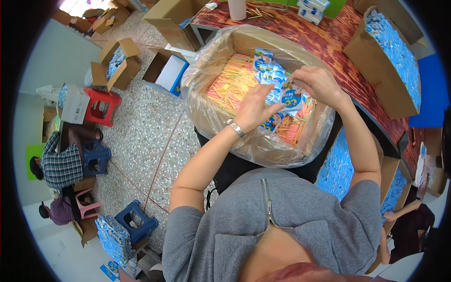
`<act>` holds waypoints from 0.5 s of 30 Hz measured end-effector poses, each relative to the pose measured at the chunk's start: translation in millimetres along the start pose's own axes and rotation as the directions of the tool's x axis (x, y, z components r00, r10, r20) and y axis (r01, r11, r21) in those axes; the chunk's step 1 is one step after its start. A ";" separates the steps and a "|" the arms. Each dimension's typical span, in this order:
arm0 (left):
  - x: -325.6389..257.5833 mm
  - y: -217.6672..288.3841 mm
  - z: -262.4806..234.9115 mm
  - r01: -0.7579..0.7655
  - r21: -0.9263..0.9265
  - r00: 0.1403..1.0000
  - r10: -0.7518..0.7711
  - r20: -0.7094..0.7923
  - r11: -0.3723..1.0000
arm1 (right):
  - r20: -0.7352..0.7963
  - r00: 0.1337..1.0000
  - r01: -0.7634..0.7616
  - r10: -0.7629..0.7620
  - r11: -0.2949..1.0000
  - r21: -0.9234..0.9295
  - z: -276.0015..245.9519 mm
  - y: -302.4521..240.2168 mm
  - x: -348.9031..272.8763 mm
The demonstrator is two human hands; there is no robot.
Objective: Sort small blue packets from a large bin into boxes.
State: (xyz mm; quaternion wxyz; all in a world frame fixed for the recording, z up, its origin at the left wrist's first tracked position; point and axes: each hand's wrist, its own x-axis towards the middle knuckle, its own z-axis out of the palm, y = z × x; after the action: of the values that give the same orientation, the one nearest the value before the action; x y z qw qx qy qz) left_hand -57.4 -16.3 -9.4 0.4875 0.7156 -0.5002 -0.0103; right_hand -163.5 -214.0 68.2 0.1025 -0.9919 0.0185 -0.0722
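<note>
A large cardboard box lined with clear plastic point(206, 120) stands in front of me. Thin pink, yellow and orange sticks point(232, 77) fill it, with several small blue-and-white packets point(264, 57) lying on top. My right hand point(322, 84) is closed, its fingertips pinching the upper edge of one blue-and-white packet point(292, 97) above the heap. To the left of that packet is my left hand point(256, 108), with thumb and fingers apart. Its thumb points at the packet's lower part; whether it touches cannot be made out. A metal watch band circles my left wrist.
Beyond the box runs a red-brown patterned table point(291, 35) with a pale cup point(237, 9). Boxes of blue packets stand at right point(385, 70) and beside my right elbow point(338, 162). On the left floor are stools point(101, 105) and seated people point(61, 164); another person point(408, 225) works at lower right.
</note>
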 end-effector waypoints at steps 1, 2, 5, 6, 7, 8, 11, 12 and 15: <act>-0.3 4.0 0.8 0.039 -0.102 0.999 -0.039 0.004 0.994 | -0.032 0.990 0.140 -0.137 0.985 0.105 -6.1 -7.9 4.4; -3.3 2.2 1.3 0.046 -0.094 0.999 -0.046 -0.006 0.995 | -0.112 0.975 0.212 -0.191 0.950 0.229 4.4 -8.5 9.3; -11.9 -6.5 2.3 0.291 -0.385 0.954 -0.293 0.054 0.876 | -0.003 0.989 -0.125 0.149 0.843 0.524 4.8 -39.0 18.4; -13.7 -9.6 0.8 0.293 -0.385 0.953 -0.298 0.049 0.875 | 0.010 0.981 -0.155 0.193 0.754 0.639 15.2 -37.5 22.2; -15.8 -13.1 -1.6 0.347 -0.400 0.936 -0.341 0.089 0.848 | 0.013 0.982 -0.153 0.188 0.754 0.639 21.1 -35.9 24.0; -17.8 -16.7 -4.1 0.400 -0.414 0.915 -0.381 0.130 0.818 | 0.001 0.980 -0.152 0.197 0.756 0.637 25.4 -35.2 26.0; -15.5 -15.4 -21.9 0.369 -0.372 0.923 -0.382 0.040 0.852 | -0.054 0.994 -0.042 0.093 0.797 0.602 27.9 -39.3 41.6; -15.2 -16.4 -28.1 0.381 -0.348 0.916 -0.400 0.017 0.857 | -0.098 0.995 0.069 -0.017 0.826 0.559 27.6 -41.5 48.1; -15.9 -32.3 -43.3 0.429 -0.331 0.885 -0.465 -0.032 0.840 | -0.101 0.985 0.174 -0.142 0.754 0.634 31.6 -48.2 70.1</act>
State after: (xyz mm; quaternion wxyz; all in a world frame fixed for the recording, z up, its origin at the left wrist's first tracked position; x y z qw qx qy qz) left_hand -20.8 25.8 -17.0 0.6063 0.7249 -0.2832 -0.1634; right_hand -88.5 -164.1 57.3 0.4274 -0.8935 -0.0888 -0.1055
